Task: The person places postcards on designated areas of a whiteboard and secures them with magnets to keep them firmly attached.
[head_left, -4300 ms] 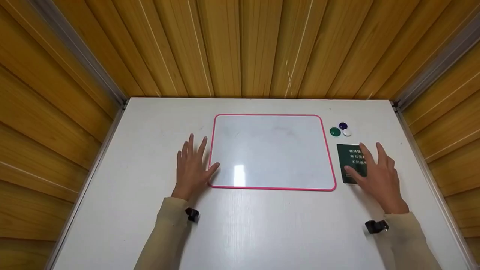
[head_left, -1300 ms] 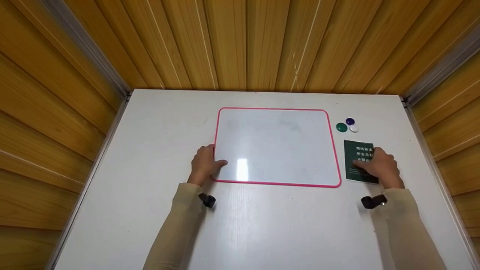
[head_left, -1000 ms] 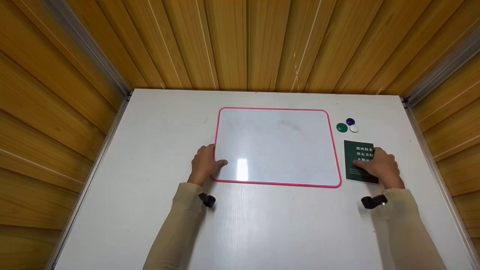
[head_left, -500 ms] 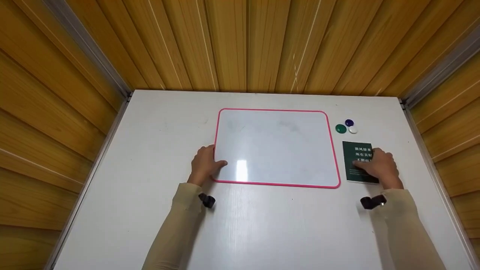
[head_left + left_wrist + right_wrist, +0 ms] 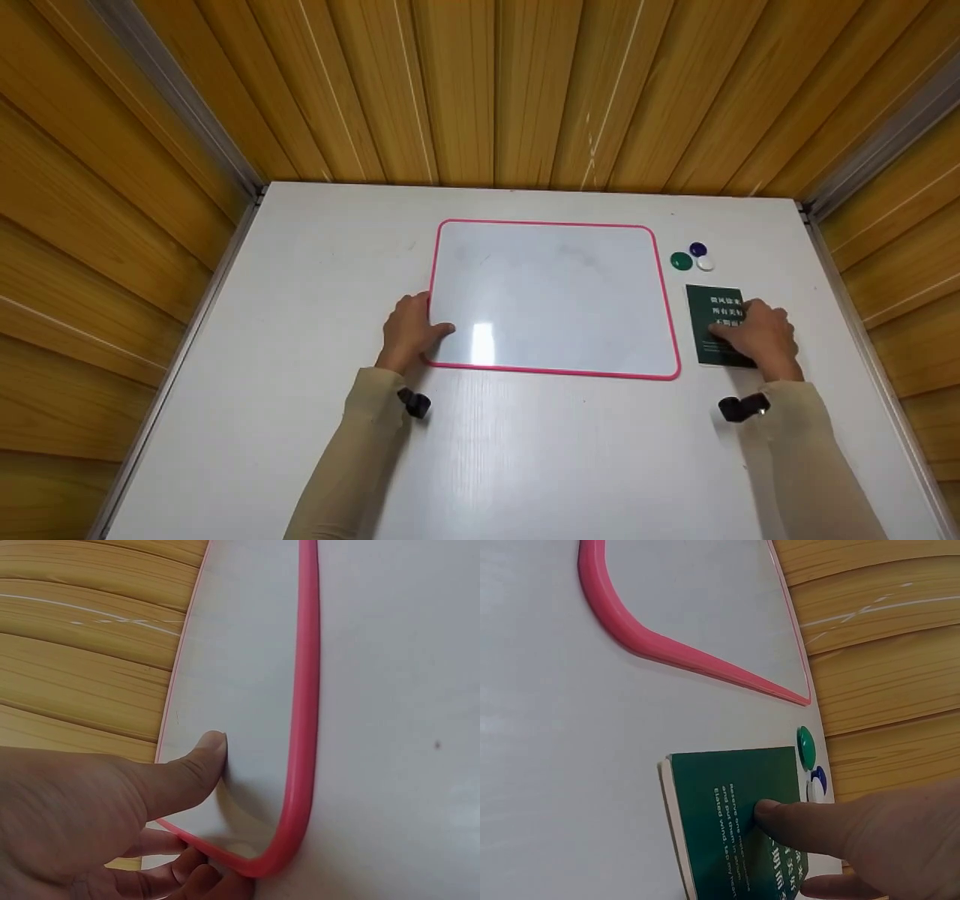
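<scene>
A whiteboard [image 5: 555, 296] with a pink frame lies flat on the white table. The left hand [image 5: 409, 330] grips its left edge near the front corner; in the left wrist view the thumb rests on the board's face and the curled fingers are at the pink rim [image 5: 304, 712]. To the board's right lies a dark green booklet [image 5: 709, 345] with white lettering. The right hand [image 5: 761, 337] holds it by its right side, thumb on the cover [image 5: 727, 817], the other fingers along the far edge and partly hidden.
Green [image 5: 681, 261], dark blue [image 5: 698, 249] and white [image 5: 705, 263] round pieces lie together behind the booklet. Wood-patterned walls [image 5: 521, 90] stand at the table's back and sides. A small black device [image 5: 744, 407] is at each wrist.
From open and spread, both hands have closed, the left on the board's edge, the right on the booklet's side. Over the last second both have stayed in place; the view has tilted slightly.
</scene>
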Available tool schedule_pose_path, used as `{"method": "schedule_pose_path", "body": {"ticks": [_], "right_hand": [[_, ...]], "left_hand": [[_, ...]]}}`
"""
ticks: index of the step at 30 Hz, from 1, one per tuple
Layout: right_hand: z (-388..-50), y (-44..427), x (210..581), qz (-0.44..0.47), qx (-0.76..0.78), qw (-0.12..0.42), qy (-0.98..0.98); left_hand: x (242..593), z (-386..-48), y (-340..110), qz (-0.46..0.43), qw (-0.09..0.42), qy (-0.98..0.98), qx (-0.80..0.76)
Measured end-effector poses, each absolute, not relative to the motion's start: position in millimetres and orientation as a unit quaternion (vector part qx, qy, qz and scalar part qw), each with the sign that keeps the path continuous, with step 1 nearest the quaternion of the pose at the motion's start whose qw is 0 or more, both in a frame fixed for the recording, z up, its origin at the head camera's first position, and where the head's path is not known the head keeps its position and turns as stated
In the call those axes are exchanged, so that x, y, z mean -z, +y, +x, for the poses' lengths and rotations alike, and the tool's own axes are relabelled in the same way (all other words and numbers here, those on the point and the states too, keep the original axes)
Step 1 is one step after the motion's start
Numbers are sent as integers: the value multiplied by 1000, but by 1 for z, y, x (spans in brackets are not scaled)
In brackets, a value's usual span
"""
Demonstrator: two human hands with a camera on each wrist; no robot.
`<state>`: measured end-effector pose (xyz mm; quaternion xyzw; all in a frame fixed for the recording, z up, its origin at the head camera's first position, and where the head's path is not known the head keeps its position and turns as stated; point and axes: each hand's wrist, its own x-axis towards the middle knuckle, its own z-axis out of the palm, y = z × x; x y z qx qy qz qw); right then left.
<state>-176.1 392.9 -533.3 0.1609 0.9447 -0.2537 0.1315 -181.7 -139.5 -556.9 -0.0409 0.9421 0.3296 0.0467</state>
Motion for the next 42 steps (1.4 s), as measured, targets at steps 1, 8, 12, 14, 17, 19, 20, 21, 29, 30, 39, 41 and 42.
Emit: {"method": "schedule_pose_path", "body": {"ticks": [1,8,12,14,17,19,20,21,29,30,39,41,42], "right_hand": [[-176,393,533,162,253,130,945],[-177,395,533,161,254,138,944],[-178,394,532,165,254,144,942],[-178,394,532,168,254,145,941],[-179,393,533,172,253,142,941],[-179,392,533,175,256,138,941],[-179,392,533,177,257,136,940],[-179,392,534,178,257,134,940],[-183,392,533,177,264,111,942],[-184,393,533,177,267,109,941],[-185,393,527,184,295,125,929],[-185,393,525,179,300,132,927],[-185,393,524,177,302,135,927]], "left_hand": [[557,-182,-140,-42,47,942,-330],[558,-182,-138,-56,51,938,-339],[558,-182,-138,-59,50,935,-345],[558,-181,-138,-59,50,935,-346],[557,-181,-138,-58,53,936,-343],[557,-180,-138,-57,55,937,-340],[557,-180,-138,-55,55,938,-337],[557,-180,-138,-54,55,939,-336],[558,-181,-140,-41,44,941,-333],[558,-182,-140,-40,43,942,-332],[558,-182,-141,-43,51,940,-335],[558,-181,-141,-43,51,940,-334],[558,-181,-141,-43,52,940,-333]]}}
